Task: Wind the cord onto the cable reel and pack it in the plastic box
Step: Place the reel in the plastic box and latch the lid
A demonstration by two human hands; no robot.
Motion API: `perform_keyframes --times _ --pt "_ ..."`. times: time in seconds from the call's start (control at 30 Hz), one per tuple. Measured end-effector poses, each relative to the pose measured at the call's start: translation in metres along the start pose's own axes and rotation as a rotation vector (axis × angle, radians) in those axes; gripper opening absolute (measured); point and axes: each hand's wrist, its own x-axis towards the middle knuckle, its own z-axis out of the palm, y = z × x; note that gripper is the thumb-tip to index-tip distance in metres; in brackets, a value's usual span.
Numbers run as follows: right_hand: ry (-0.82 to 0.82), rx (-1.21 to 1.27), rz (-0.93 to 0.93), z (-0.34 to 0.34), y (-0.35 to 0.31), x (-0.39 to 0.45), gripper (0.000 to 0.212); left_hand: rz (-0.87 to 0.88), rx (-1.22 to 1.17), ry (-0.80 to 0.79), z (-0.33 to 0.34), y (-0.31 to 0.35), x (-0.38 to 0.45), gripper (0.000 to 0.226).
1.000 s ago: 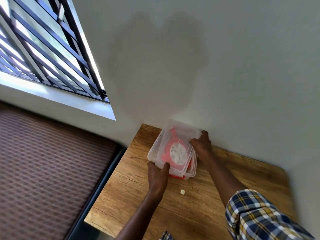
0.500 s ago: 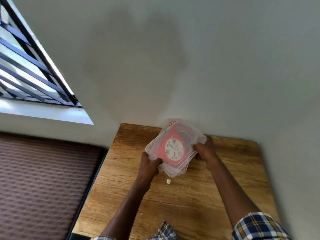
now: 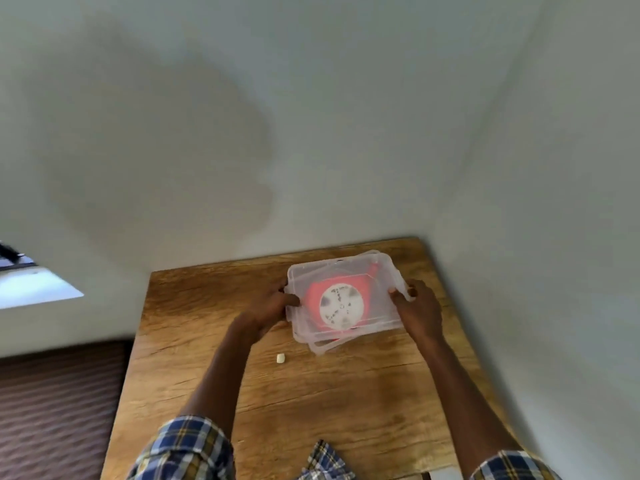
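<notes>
A clear plastic box [image 3: 377, 275] with its lid on sits near the far right of the wooden table [image 3: 346, 393]. Inside it lies the red cable reel [image 3: 313, 296] with a round white face. My left hand [image 3: 273, 303] grips the box's left end, thumb over the lid edge. On the opposite end my right hand [image 3: 420, 306] grips the box the same way. The cord itself is not visible.
A small white piece [image 3: 280, 358] lies on the table in front of the box. A pale wall rises right behind and to the right of the table. A window sill [image 3: 34, 289] shows at the left, a brown ribbed surface [image 3: 52, 410] below it.
The box has turned from a slanted position to roughly square with the table edge and now sits further right. Both hands stayed on its ends. The camera swung right.
</notes>
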Motion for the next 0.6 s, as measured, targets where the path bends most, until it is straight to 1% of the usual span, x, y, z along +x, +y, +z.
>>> perform_keyframes --times 0.07,0.13,0.2,0.3,0.37,0.4,0.5,0.6 --pt "-0.006 -0.078 0.015 -0.011 0.001 0.004 0.038 0.021 -0.025 0.000 0.007 0.009 0.010 0.051" --pt "0.000 -0.182 0.038 -0.020 0.002 0.004 0.030 0.057 0.017 0.073 0.016 0.014 0.016 0.049" --pt "-0.045 -0.279 0.024 -0.026 0.003 0.003 0.031 0.096 0.044 0.179 0.024 0.014 0.018 0.046" --pt "-0.184 -0.446 -0.005 -0.033 0.000 0.005 0.036 0.131 0.024 0.353 0.033 0.004 0.016 0.028" --pt "-0.245 -0.483 0.006 -0.035 -0.004 0.007 0.037 0.120 0.021 0.457 0.037 -0.004 0.012 0.021" --pt "-0.247 -0.492 0.011 -0.036 -0.006 0.006 0.036 0.120 0.031 0.481 0.037 -0.007 0.010 0.021" --pt "-0.221 -0.513 0.011 -0.036 -0.011 0.002 0.036 0.149 0.038 0.481 0.037 -0.009 0.006 0.023" --pt "-0.234 -0.459 0.017 -0.036 -0.013 0.000 0.031 0.149 0.046 0.479 0.036 -0.006 0.002 0.027"
